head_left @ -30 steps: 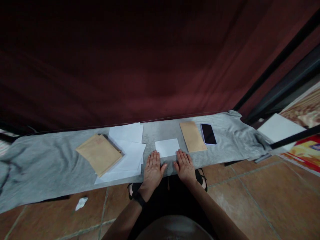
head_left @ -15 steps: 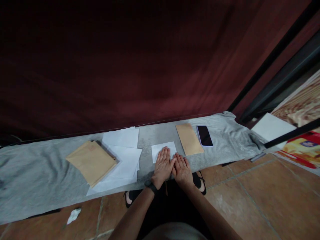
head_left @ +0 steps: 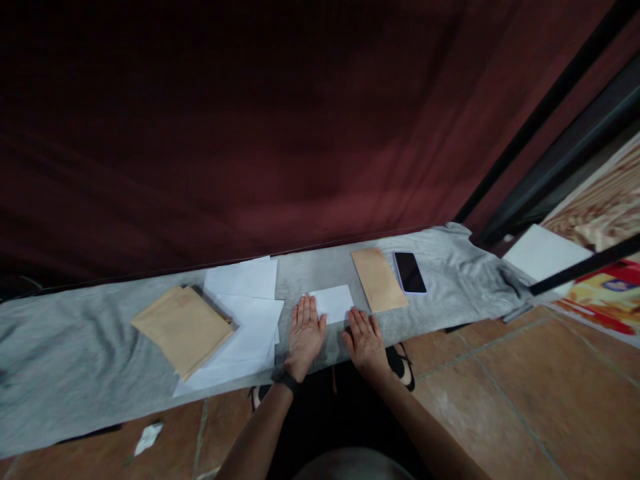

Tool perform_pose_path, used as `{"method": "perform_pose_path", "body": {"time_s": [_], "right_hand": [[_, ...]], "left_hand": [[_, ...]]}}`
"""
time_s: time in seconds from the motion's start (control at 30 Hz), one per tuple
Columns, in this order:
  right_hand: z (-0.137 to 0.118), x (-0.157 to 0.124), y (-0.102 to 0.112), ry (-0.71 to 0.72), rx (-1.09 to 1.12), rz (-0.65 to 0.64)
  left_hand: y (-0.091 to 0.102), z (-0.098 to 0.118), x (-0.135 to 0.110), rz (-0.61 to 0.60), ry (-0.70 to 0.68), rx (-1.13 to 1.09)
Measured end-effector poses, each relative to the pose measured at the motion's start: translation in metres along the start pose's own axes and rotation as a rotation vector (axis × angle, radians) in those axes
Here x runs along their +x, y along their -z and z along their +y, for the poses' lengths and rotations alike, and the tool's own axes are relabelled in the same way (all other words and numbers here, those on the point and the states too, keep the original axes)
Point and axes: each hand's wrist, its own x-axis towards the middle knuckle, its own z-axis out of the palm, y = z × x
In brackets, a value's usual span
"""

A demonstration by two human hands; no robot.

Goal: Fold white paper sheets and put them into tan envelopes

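A small white sheet of paper [head_left: 334,304], seemingly folded, lies flat on the grey cloth [head_left: 315,267] in front of me. My left hand [head_left: 305,335] rests palm down over its left end, fingers stretched out. At its lower right corner lies my right hand [head_left: 366,339], also flat, its fingertips at the paper's edge. Neither hand grips anything. Just right of the paper is a brown envelope [head_left: 379,280], and beyond it a phone [head_left: 410,273] with a dark screen.
Left of my hands, large white sheets [head_left: 250,327] overlap, with a stack of brown envelopes [head_left: 183,330] partly on top. A dark red curtain [head_left: 300,167] hangs behind the cloth-covered surface. Black bars [head_left: 540,113] stand at the right. A crumpled white tissue [head_left: 149,437] lies on the tiled floor.
My left hand has slid left across the small paper, away from my right hand, uncovering its middle. My right hand has stayed nearly in place.
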Motion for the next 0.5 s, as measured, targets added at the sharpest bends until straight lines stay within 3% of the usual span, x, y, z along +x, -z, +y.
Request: {"method": "perform_pose_path", "body": {"time_s": [0.27, 0.5], "right_hand": [[-0.016, 0.054, -0.008, 0.059, 0.069, -0.11], [-0.016, 0.064, -0.024, 0.092, 0.01, -0.122]], "left_hand": [[0.005, 0.003, 0.001, -0.045, 0.013, 0.017], [0.001, -0.001, 0.0, -0.01, -0.01, -0.015]]}}
